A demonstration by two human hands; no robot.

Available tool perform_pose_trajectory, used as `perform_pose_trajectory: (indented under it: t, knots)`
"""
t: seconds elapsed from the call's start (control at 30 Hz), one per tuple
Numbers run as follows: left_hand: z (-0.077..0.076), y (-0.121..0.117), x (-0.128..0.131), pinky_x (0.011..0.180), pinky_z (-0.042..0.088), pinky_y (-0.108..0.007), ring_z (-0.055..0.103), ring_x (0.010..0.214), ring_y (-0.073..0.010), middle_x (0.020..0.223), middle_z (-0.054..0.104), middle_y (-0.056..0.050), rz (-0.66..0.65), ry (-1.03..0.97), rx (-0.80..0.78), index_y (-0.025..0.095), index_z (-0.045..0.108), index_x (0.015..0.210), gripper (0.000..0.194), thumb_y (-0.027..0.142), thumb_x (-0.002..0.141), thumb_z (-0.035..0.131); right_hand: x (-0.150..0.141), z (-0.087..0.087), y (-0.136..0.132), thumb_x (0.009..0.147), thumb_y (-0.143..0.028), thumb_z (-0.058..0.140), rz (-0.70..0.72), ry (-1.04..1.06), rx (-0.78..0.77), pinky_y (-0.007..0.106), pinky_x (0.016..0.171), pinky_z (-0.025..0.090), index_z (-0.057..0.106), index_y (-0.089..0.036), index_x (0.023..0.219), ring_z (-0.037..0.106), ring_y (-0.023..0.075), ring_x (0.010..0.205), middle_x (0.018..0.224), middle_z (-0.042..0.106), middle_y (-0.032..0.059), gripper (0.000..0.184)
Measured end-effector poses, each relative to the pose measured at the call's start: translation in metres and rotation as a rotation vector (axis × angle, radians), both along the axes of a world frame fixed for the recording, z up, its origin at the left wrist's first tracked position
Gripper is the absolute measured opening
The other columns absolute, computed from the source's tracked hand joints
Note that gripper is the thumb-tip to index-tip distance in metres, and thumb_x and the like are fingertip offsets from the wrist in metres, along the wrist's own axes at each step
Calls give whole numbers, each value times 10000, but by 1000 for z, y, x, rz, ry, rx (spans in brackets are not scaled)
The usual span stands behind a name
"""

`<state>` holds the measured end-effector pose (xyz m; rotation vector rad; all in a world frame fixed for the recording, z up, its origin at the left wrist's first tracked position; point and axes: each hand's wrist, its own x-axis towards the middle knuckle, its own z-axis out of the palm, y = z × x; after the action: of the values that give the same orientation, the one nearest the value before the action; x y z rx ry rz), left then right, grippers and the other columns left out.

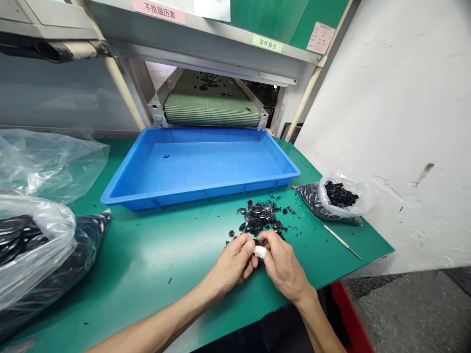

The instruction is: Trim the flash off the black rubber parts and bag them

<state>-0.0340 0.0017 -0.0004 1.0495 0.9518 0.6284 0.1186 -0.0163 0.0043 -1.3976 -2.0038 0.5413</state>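
Note:
My left hand (231, 261) and my right hand (286, 267) meet just in front of a pile of small black plastic parts (260, 215), round discs and thin branched pieces. Fingers of both hands are closed in a pinch around a black plastic part (257, 242), mostly hidden by them. A white wrap (259, 252) covers the tip of my right thumb. Both wrists hover over the front of the green tabletop (176, 260).
A blue tray (206, 189) with a small black piece in it stands below a green conveyor belt (211, 115) carrying black bits. Bags of black parts stand at left (55, 264) and right (331, 206). A thin pointed tool (336, 236) lies at right; a red bin (351, 318) is below.

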Motion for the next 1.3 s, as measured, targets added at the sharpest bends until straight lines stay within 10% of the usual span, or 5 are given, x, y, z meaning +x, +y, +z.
perform_pose_trajectory:
  t: [0.3, 0.53, 0.77, 1.0, 1.3]
  knots:
    - [0, -1, 10, 371, 206, -165, 289, 381, -53, 452, 420, 60, 66, -8, 52, 167, 511, 729, 381, 508, 874, 423, 3, 1, 12, 864, -89, 338, -53, 27, 21, 233, 631, 394, 558, -198, 901, 535, 131, 677, 760, 583, 6, 248]
    - [5, 9, 9, 350, 176, -133, 372, 459, -40, 720, 530, 15, 260, -340, -149, 213, 504, 1118, 431, 489, 796, 581, 39, 5, 41, 867, -174, 426, -345, -494, 20, 247, 549, 324, 619, -208, 949, 537, 156, 725, 910, 585, 57, 213]
    - [4, 10, 8, 328, 169, -125, 356, 426, -10, 744, 553, 12, 263, -376, -154, 162, 477, 720, 323, 440, 768, 633, 41, 5, 51, 869, -186, 450, -229, -548, -67, 243, 592, 328, 619, -220, 986, 565, 164, 810, 942, 604, 47, 208]
    - [1, 12, 6, 324, 178, -120, 415, 504, -33, 872, 564, -32, 285, -472, -170, 169, 545, 1033, 351, 383, 775, 652, 30, 13, 50, 858, -181, 458, -212, -661, -38, 249, 589, 339, 618, -204, 948, 553, 193, 852, 922, 606, 70, 185]
    - [2, 8, 12, 339, 195, -120, 379, 468, -32, 726, 488, 38, 242, -297, -110, 199, 496, 968, 355, 497, 792, 578, 33, 7, 32, 873, -253, 405, -180, 114, -186, 244, 610, 450, 627, -166, 982, 575, 142, 643, 729, 628, 21, 262]
